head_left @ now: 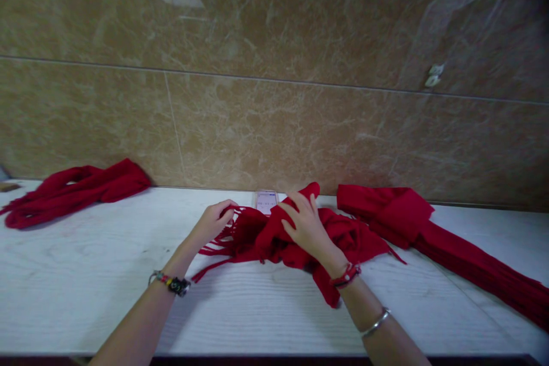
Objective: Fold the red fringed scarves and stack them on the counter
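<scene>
A crumpled red scarf [274, 243] with a fringe lies in the middle of the white table. At its left end, the fingertips of my left hand [214, 222] are pinched together on strands of the fringe. Spread across the top of the bunched cloth, my right hand [306, 226] rests with its fingers apart. One corner of the scarf pokes up beyond those fingers, and another part hangs down below my right wrist. A phone [266, 200] with a lit screen lies just behind the scarf, partly covered by it.
To the left, a second red scarf [86, 189] is loosely folded. A long red scarf [398, 220] stretches from behind my right hand to the right edge. The white table [240, 320] meets a brown marbled wall [266, 137] at its back.
</scene>
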`<action>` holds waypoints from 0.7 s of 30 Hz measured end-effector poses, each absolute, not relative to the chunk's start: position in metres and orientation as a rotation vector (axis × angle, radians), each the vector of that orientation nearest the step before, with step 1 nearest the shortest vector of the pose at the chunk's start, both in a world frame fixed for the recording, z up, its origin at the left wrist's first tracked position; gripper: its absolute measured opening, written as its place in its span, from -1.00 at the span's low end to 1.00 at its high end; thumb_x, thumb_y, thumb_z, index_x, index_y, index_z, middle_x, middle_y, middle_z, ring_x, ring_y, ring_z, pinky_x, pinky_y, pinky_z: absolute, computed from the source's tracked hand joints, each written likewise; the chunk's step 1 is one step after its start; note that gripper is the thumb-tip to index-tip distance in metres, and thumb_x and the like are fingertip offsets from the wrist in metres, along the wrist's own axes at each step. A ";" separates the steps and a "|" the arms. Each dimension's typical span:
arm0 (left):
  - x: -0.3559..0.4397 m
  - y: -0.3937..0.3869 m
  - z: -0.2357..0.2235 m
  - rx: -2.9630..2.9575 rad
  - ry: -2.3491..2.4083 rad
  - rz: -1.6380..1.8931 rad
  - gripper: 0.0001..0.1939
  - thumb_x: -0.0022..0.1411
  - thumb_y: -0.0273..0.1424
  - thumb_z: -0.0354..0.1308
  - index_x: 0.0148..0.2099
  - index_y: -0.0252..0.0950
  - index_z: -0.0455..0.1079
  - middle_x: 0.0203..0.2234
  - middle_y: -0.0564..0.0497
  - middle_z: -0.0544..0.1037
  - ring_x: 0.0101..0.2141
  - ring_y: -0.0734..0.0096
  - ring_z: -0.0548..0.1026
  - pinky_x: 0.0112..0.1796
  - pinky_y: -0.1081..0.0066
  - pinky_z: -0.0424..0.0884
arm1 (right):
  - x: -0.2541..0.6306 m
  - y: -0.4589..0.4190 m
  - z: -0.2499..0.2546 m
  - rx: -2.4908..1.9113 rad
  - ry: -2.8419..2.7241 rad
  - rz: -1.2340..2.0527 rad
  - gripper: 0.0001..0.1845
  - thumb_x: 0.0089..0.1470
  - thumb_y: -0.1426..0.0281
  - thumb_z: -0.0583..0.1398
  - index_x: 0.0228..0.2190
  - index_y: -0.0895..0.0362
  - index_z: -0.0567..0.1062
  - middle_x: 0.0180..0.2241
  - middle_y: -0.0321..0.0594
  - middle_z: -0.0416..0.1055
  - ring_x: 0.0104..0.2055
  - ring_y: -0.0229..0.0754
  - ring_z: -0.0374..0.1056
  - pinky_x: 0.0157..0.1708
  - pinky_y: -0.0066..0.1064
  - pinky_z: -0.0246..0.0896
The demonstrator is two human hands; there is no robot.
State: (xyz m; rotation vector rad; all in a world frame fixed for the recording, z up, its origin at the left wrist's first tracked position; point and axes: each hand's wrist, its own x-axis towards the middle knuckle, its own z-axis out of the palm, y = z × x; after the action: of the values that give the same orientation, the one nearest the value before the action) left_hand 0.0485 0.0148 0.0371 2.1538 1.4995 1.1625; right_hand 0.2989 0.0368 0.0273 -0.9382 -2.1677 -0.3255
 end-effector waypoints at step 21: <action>0.090 0.034 -0.024 1.845 1.772 0.959 -0.75 0.03 -0.72 -0.08 -0.41 -0.38 0.37 -0.27 -0.25 0.44 -0.06 0.06 0.28 -0.02 0.04 0.05 | 0.293 0.041 0.010 -1.014 -2.639 0.194 -0.56 0.01 0.49 0.06 -0.03 0.26 0.31 -0.09 0.00 0.32 0.00 -0.13 0.21 -0.01 -0.31 0.12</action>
State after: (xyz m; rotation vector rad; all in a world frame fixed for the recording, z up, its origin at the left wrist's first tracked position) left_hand 0.0898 0.0337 -0.0238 1.8449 1.7721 0.9589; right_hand 0.2930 0.0406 0.0104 -1.0144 -2.6394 0.1935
